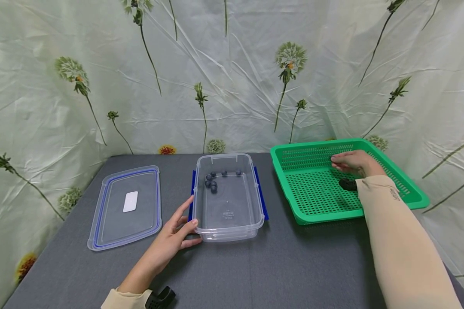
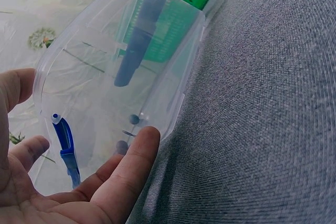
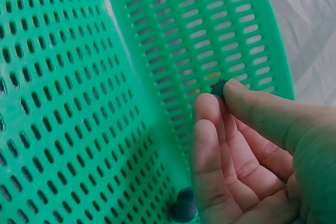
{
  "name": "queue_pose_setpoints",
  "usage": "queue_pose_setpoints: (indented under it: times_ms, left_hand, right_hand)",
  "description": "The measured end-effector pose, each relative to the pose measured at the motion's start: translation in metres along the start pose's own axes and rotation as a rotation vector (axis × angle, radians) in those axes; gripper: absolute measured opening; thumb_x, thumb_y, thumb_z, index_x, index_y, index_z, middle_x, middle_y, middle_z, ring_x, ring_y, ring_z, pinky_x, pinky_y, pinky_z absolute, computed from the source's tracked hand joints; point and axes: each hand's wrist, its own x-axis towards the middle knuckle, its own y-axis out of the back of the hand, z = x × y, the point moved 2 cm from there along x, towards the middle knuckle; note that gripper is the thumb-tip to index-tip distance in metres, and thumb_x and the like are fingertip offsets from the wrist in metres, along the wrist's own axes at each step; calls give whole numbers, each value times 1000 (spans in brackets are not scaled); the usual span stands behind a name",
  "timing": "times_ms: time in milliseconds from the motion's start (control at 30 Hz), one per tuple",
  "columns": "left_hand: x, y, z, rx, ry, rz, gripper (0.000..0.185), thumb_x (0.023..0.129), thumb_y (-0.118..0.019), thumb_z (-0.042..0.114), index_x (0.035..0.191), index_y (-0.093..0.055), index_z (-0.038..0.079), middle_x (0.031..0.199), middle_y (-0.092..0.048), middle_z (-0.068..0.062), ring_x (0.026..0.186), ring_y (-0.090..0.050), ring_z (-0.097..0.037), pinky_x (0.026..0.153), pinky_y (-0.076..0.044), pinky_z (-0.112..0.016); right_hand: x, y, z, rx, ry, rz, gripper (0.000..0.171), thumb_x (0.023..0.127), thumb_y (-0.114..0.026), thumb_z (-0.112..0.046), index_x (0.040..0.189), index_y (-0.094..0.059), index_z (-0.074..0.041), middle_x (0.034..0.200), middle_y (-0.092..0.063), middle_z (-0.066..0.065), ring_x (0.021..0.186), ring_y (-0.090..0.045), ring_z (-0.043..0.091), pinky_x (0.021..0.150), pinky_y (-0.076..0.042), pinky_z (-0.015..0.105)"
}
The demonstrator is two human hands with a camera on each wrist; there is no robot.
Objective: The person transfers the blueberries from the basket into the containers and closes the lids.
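Your right hand (image 1: pixel 352 163) pinches a dark blueberry (image 3: pixel 218 88) inside the green basket (image 1: pixel 414 198); your left hand (image 1: pixel 175 238) steadies the clear container (image 1: pixel 228 225).

The berry sits between thumb and fingertips at the basket's far wall. Your left hand is relaxed and open, thumb touching the container's near-left corner. Several blueberries (image 1: pixel 212 182) lie in the container, well apart from your right hand.

My head cam looks down over the whole table (image 1: pixel 232 274). My left wrist cam sits right against the clear container (image 2: pixel 121 61), my right one inside the green basket (image 3: pixel 79 103); head view shares both.
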Motion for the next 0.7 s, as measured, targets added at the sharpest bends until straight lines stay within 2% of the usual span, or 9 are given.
queue_pose_setpoints:
  times_ms: [100, 367, 700]
  left_hand:
    - [0, 1, 0, 4, -4, -1, 70, 113, -59, 27, 170, -22, 43, 158, -36, -32, 123, -64, -32, 103, -63, -51]
    - [1, 0, -3, 2, 0, -5, 71, 112, -59, 25, 169, -23, 46, 160, -37, -31, 125, -65, -33, 103, -63, -48]
    - [2, -1, -3, 2, 9, -2, 70, 112, -60, 26, 168, -24, 49, 160, -37, -31, 124, -66, -32, 103, -63, -48]
  right_hand:
    - [0, -4, -5, 8, 22, 4, 47, 114, -54, -18, 154, -45, 5, 87, -75, -15, 86, -72, -3, 87, -62, 17]
    - [0, -20, -22, -38, 117, -21, 56, 115, -52, -18, 160, -35, 11, 92, -71, -19, 89, -71, -6, 89, -61, 15]
    - [-4, -42, -40, -69, 180, -39, 58, 114, -56, -19, 159, -38, 11, 96, -72, -18, 91, -71, -6, 89, -60, 14]
